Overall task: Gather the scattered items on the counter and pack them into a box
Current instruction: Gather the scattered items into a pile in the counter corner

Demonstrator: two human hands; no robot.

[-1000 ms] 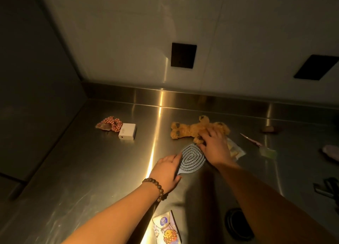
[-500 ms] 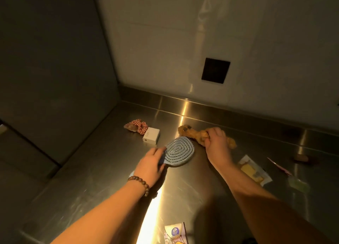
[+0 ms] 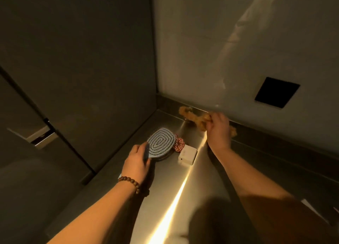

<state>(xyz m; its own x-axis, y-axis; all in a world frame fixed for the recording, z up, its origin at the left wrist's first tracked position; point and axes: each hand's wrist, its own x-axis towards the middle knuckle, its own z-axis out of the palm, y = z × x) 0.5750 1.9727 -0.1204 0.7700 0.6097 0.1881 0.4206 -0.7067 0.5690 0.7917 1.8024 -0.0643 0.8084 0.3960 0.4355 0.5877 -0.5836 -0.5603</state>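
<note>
Head cam: left hand grips the blue hairbrush mid-frame, right hand clutches the plush toy; I'd keep both grips firm till a box shows up

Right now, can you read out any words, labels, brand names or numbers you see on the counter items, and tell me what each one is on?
No text can be read for certain.
White box: faint grey marks on its top face, too small and blurred to read.
Blue hairbrush in the left hand: no lettering visible.
Plush toy in the right hand: no tag or lettering visible.
Red checked scrunchie: pattern only, no text.
</note>
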